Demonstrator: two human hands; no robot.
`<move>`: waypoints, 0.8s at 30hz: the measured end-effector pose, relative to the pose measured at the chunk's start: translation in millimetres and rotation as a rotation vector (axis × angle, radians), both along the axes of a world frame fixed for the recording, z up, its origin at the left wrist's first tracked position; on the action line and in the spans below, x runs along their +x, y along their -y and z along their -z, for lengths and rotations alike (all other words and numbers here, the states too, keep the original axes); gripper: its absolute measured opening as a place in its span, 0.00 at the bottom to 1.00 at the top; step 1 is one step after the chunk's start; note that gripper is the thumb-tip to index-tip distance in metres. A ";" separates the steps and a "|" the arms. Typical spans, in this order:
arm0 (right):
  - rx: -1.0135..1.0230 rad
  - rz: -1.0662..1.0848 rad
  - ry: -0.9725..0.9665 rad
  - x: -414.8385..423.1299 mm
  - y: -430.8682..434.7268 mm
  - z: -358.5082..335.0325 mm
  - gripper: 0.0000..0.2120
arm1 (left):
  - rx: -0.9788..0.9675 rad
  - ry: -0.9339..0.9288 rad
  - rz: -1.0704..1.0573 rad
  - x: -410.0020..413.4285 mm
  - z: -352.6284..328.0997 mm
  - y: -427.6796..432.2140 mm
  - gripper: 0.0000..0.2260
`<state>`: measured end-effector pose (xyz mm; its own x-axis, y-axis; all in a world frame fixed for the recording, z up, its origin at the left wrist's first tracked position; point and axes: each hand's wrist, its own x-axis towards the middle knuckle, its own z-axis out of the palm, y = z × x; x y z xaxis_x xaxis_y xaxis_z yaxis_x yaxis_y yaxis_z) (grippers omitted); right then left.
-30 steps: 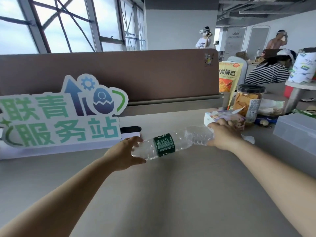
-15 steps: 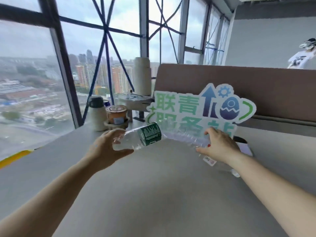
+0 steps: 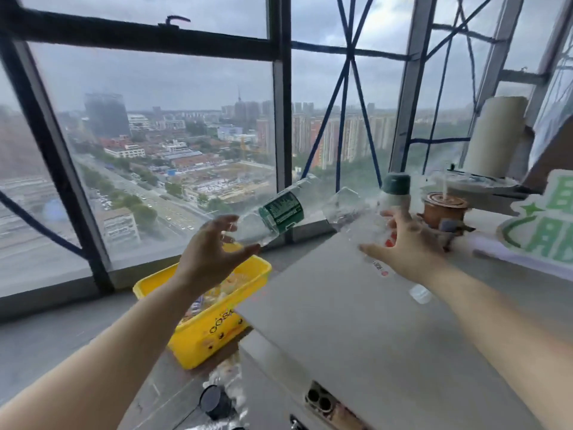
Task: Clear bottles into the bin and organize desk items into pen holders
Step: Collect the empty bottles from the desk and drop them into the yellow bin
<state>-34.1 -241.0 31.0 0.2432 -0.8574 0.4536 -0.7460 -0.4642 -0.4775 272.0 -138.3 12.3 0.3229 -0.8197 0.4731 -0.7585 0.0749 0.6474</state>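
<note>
At the desk's (image 3: 341,336) window end, beside the yellow bin (image 3: 155,282): the left hand (image 3: 210,256) grips the lower end of a green-labelled bottle (image 3: 279,212), fingers curled loosely round it, with the far end tilted up toward the glass. The right hand (image 3: 409,246) holds a clear bottle (image 3: 356,212) between thumb and spread fingers, white cap (image 3: 420,294) pointing down; blur hides how tight the grip is. Neither bottle is in the bin, which already contains some litter. No pen holder is in view, so sorting appears undone. Legible: "OOSA" on the bin. The label print is too small to read, and the green sign (image 3: 545,231) is cut off.
</note>
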 end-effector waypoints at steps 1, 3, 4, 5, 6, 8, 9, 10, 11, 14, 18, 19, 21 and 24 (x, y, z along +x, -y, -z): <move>-0.003 -0.030 0.028 28.8 -4.6 0.3 0.34 | -0.007 0.001 -0.023 23.5 0.7 -8.6 0.31; -0.019 -0.071 0.074 83.4 -16.0 2.2 0.34 | -0.004 0.016 -0.058 70.2 2.3 -26.6 0.31; -0.032 -0.085 0.099 108.2 -22.1 2.6 0.33 | -0.001 0.023 -0.066 92.9 2.4 -34.6 0.32; -0.042 -0.098 0.128 132.4 -27.7 2.5 0.33 | 0.003 0.025 -0.070 114.8 2.0 -42.1 0.32; -0.049 -0.112 0.158 155.7 -33.7 1.5 0.33 | 0.003 0.031 -0.073 135.5 1.3 -49.1 0.32; -0.050 -0.143 0.213 200.7 -43.7 -1.6 0.33 | 0.003 0.065 -0.095 173.2 -0.5 -60.6 0.32; -0.044 -0.159 0.231 221.5 -47.7 -3.0 0.33 | 0.005 0.081 -0.108 189.1 -1.6 -65.0 0.32; -0.038 -0.174 0.243 240.8 -50.9 -4.2 0.33 | 0.006 0.089 -0.119 203.5 -2.4 -68.6 0.32; -0.035 -0.190 0.257 259.0 -53.5 -5.3 0.33 | 0.008 0.089 -0.129 215.9 -3.4 -71.6 0.32; -0.029 -0.232 0.324 304.3 -59.7 -6.9 0.33 | 0.008 0.088 -0.153 247.6 -4.9 -76.1 0.32; -0.054 -0.266 0.374 349.4 -58.1 -3.4 0.34 | -0.003 0.093 -0.161 283.5 -4.8 -67.8 0.31; -0.051 -0.276 0.392 359.0 -54.8 -0.2 0.35 | -0.001 0.088 -0.160 291.4 -3.9 -62.5 0.31; -0.040 -0.291 0.437 378.5 -45.1 9.6 0.34 | -0.002 0.088 -0.166 308.2 1.7 -49.7 0.32; -0.031 -0.292 0.510 409.8 -21.9 32.3 0.31 | -0.006 0.092 -0.176 333.2 21.0 -26.6 0.32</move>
<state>375.7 -219.1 -1.4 0.2117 -0.7723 0.5989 -0.2649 -0.6352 -0.7255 605.3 -111.7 -8.7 0.4159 -0.7519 0.5116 -0.8160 -0.0603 0.5748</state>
